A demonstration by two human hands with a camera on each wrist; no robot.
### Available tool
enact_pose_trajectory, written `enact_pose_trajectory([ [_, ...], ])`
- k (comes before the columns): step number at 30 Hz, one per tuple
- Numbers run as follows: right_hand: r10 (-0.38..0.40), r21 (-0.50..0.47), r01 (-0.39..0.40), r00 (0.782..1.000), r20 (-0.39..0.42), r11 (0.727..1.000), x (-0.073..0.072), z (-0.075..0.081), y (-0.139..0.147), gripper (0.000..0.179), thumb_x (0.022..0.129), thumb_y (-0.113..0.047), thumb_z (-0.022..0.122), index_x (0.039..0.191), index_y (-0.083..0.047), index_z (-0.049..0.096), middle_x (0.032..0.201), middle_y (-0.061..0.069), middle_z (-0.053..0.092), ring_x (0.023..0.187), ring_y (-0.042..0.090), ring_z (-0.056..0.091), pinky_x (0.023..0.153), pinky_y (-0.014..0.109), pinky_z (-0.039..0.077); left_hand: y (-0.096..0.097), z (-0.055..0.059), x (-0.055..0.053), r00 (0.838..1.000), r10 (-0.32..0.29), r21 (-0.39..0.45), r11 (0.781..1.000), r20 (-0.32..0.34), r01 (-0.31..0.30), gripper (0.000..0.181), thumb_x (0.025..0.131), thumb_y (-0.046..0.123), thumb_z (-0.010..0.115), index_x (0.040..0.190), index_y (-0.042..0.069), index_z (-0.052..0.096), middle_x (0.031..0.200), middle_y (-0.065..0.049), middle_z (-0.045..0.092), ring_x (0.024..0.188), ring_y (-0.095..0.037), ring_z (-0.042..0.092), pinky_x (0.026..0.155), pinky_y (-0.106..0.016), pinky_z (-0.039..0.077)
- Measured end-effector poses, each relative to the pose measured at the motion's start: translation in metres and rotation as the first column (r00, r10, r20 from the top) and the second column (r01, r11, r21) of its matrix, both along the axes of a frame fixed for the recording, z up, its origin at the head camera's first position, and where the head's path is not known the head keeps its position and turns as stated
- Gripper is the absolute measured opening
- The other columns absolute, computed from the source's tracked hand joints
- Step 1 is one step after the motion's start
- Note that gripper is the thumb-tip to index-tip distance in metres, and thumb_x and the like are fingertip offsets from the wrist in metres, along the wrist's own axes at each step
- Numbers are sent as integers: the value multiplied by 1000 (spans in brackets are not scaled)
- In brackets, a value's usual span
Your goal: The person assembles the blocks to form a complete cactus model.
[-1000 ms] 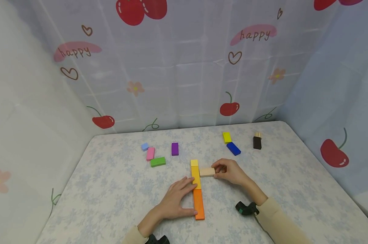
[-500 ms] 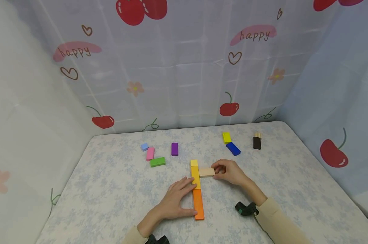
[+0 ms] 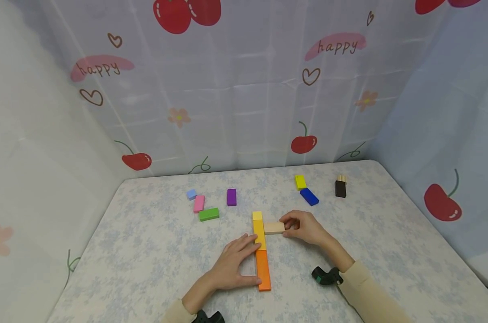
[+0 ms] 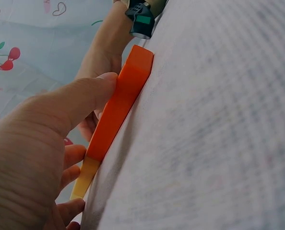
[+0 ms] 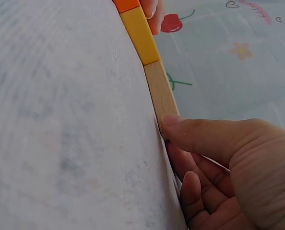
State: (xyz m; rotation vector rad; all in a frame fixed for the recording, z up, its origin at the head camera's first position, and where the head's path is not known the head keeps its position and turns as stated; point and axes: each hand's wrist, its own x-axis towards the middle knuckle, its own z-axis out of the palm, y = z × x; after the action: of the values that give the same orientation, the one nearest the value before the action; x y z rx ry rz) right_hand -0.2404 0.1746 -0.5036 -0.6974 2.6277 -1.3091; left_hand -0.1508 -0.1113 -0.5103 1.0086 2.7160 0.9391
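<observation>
An orange block [image 3: 263, 270], a longer yellow block [image 3: 259, 235] and a small pale-yellow block [image 3: 257, 216] form a straight row on the table. My left hand [image 3: 231, 264] lies along the row's left side, fingers spread and fairly straight. Its thumb touches the orange block near the close end, and its fingertips rest at the yellow block. From the right, my right hand [image 3: 306, 226] pinches the outer end of a plain wooden block [image 3: 274, 228]. That block lies flat, crosswise to the row, its other end right at the yellow block's side.
Purple [image 3: 231, 197], pink [image 3: 199, 204], green [image 3: 209, 214] and small light-blue [image 3: 191, 194] blocks lie at the back left. Yellow [image 3: 301, 182] and blue [image 3: 309, 197] blocks are back right, near a dark brown block [image 3: 340, 189] with pale pieces behind. A printed curtain [image 3: 244, 112] hangs behind the table.
</observation>
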Motion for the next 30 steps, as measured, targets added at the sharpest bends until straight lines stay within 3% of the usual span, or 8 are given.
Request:
enact_pose_trajectory([
  [6, 2, -17, -1, 998, 55, 1000, -5, 9, 12, 38, 80, -9, 80, 116, -2, 67, 99, 10, 70, 83, 14, 63, 70, 23, 52, 0, -2, -2, 1000, 2, -5, 1000, 15, -2, 80, 81, 56, 72, 148, 21, 45, 160, 4, 29, 150, -27, 21, 116, -56, 23],
  [10, -111, -25, 111, 994, 2, 994, -12, 20, 29, 39, 82, -8, 78, 118, 1, 66, 107, 17, 69, 88, 20, 65, 73, 24, 52, -1, -3, -2, 1000, -3, -2, 1000, 8, 3, 80, 81, 55, 72, 148, 20, 45, 160, 4, 29, 150, -28, 20, 116, -57, 23],
  [14, -278, -15, 278, 956, -96, 961, -25, 27, 47, 40, 85, -13, 76, 121, 1, 65, 113, 19, 67, 92, 26, 63, 77, 29, 51, -2, -3, -2, 1000, -1, -4, 1000, 1, 1, 80, 81, 54, 72, 148, 20, 45, 160, 3, 29, 150, -28, 21, 116, -56, 23],
  [19, -397, 29, 400, 915, -75, 916, -42, 28, 61, 48, 91, -23, 70, 132, -1, 58, 127, 21, 59, 105, 35, 59, 82, 42, 54, -2, -4, -2, 1000, -5, 1, 1000, 8, 5, 80, 81, 54, 72, 148, 20, 45, 161, 3, 28, 150, -28, 21, 117, -55, 22],
  [23, -419, 102, 417, 908, -8, 903, -52, 25, 64, 55, 93, -27, 68, 139, -2, 51, 135, 22, 54, 112, 37, 56, 88, 50, 52, -2, -3, -1, 1000, -8, 4, 1000, 11, 8, 80, 81, 54, 72, 148, 20, 45, 161, 3, 28, 150, -28, 21, 117, -55, 22],
  [30, -382, 197, 373, 924, 8, 907, -63, 16, 65, 64, 91, -28, 70, 143, 0, 46, 139, 23, 51, 109, 36, 57, 91, 49, 52, -2, -1, -1, 1000, -12, 4, 1000, 7, 12, 80, 81, 53, 72, 148, 19, 44, 161, 1, 29, 150, -29, 21, 117, -55, 22],
])
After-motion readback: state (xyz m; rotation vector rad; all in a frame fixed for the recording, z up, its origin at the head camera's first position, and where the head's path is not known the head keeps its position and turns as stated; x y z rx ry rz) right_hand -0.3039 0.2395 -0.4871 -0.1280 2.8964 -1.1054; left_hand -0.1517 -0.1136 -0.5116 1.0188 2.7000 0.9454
